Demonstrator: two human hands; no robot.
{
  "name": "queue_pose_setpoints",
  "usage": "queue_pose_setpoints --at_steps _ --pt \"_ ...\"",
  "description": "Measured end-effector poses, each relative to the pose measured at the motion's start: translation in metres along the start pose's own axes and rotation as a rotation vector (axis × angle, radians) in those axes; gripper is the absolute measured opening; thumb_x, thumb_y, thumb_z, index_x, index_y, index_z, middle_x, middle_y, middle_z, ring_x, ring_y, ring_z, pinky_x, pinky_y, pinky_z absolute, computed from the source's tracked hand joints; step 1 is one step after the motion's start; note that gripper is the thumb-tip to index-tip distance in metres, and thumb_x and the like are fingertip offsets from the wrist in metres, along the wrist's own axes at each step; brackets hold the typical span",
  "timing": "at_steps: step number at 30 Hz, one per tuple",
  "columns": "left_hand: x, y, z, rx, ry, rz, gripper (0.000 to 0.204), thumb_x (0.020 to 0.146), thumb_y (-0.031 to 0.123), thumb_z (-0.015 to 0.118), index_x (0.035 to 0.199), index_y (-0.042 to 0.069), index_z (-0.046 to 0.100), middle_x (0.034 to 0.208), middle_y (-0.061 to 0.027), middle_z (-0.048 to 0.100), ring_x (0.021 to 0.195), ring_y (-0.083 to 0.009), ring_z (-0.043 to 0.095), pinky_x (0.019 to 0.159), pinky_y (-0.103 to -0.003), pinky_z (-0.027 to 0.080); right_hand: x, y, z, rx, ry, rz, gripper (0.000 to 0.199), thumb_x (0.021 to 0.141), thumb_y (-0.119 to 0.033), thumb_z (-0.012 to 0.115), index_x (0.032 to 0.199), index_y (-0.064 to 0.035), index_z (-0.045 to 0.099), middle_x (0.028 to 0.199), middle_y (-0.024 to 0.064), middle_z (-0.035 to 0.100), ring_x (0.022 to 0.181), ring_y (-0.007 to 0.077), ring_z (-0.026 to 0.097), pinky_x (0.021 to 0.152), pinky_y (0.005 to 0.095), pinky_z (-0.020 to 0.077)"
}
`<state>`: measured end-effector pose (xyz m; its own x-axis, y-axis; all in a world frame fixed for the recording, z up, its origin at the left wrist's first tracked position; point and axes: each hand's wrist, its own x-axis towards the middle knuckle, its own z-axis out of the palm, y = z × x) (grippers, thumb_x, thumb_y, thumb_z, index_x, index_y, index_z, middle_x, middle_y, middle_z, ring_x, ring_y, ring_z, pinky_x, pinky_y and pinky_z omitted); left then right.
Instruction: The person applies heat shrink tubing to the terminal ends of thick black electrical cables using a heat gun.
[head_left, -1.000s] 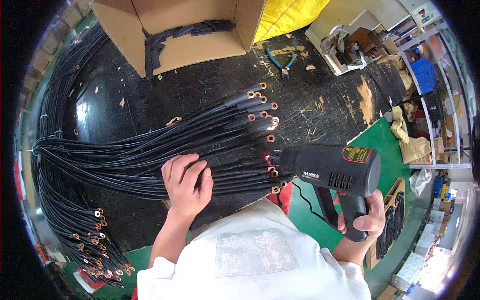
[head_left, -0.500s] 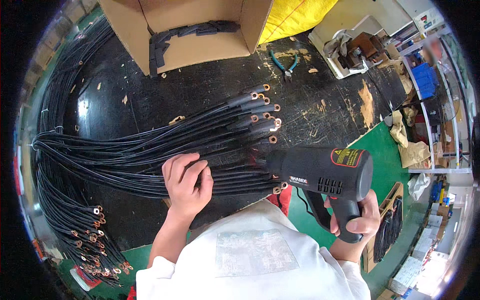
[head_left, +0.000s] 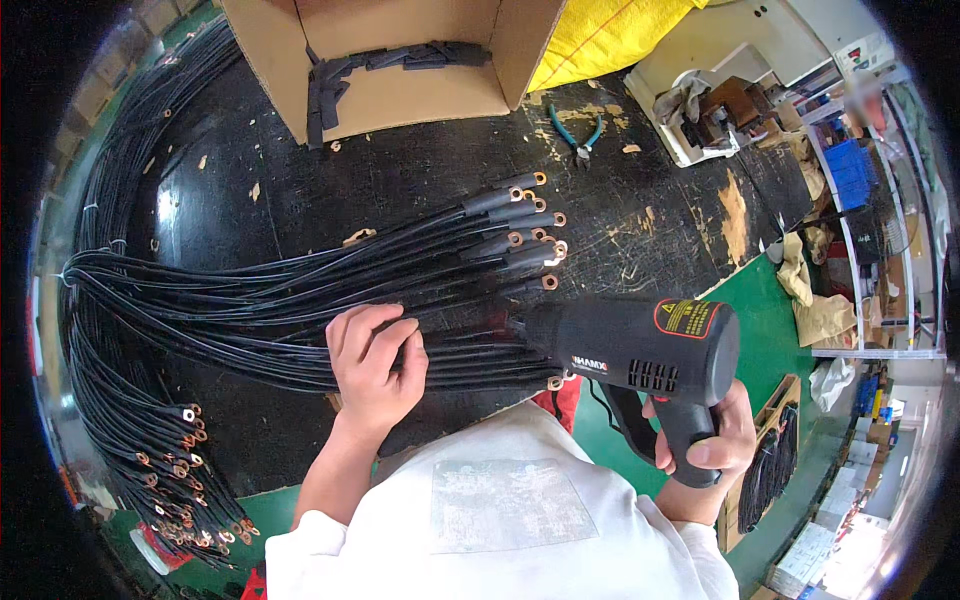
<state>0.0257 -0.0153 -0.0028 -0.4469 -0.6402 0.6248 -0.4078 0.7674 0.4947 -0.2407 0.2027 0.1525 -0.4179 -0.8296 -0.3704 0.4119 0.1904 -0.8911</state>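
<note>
My right hand point(head_left: 722, 440) is wrapped round the grip of a black heat gun point(head_left: 650, 350). Its nozzle points left over the ends of a fanned bundle of black cables point(head_left: 280, 310), with a faint reddish glow by its tip. At the near side of the bundle, my left hand point(head_left: 378, 365) has its fingers curled down onto a cable; the fingertips' grip is partly hidden. Copper ring lugs point(head_left: 550, 283) tip the cables, several with dark sleeves behind them. The heat gun covers some nearer ends.
Behind the bundle stands an open cardboard box point(head_left: 420, 105) holding black sleeve pieces. Teal-handled pliers point(head_left: 580, 135) lie to its right, near a yellow sack point(head_left: 600, 45). More lugged cables point(head_left: 180, 470) hang off at left. A wooden crate point(head_left: 765, 470) holds cables at right.
The heat gun has shifted slightly left and down, its nozzle still over the cable ends. My left hand stays almost in place. The whole view has shifted slightly.
</note>
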Motion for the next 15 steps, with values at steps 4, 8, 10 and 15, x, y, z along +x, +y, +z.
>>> queue_pose_setpoints --at_steps 4,8,10,15 --pt "0.000 0.000 0.000 -0.013 -0.009 0.001 0.021 0.078 0.000 0.076 0.097 0.006 0.070 0.112 -0.0098 0.068 0.102 -0.0323 0.062 0.090 -0.043 0.049 -0.002 0.000 -0.006 -0.029 -0.008 0.008 0.071 0.047 -0.013 0.073 0.108 0.0220 0.063 0.094 0.0296 0.071 0.054 0.0308 0.070 0.043 0.0348 0.0561" --pt "0.000 0.000 0.001 -0.015 -0.010 -0.001 0.020 0.078 0.001 0.076 0.097 0.006 0.071 0.111 -0.0095 0.068 0.103 -0.0318 0.062 0.091 -0.044 0.049 -0.008 -0.002 -0.005 -0.028 0.044 0.012 0.072 0.047 -0.014 0.074 0.108 0.0222 0.062 0.095 0.0300 0.070 0.054 0.0308 0.069 0.042 0.0348 0.0560" --pt "0.000 -0.001 0.001 -0.011 -0.013 -0.002 0.020 0.078 0.001 0.076 0.096 0.006 0.071 0.110 -0.0093 0.068 0.102 -0.0315 0.062 0.091 -0.044 0.049 -0.009 -0.003 -0.010 -0.052 0.006 0.012 0.073 0.048 -0.013 0.074 0.110 0.0224 0.062 0.097 0.0302 0.070 0.054 0.0309 0.069 0.043 0.0350 0.0561" --pt "-0.001 0.000 0.001 -0.004 -0.014 -0.005 0.020 0.078 0.000 0.076 0.096 0.006 0.071 0.109 -0.0089 0.068 0.102 -0.0310 0.062 0.090 -0.043 0.048 -0.013 -0.002 -0.024 -0.073 -0.005 -0.019 0.075 0.051 -0.013 0.076 0.114 0.0229 0.059 0.100 0.0305 0.070 0.056 0.0311 0.070 0.043 0.0359 0.0569"
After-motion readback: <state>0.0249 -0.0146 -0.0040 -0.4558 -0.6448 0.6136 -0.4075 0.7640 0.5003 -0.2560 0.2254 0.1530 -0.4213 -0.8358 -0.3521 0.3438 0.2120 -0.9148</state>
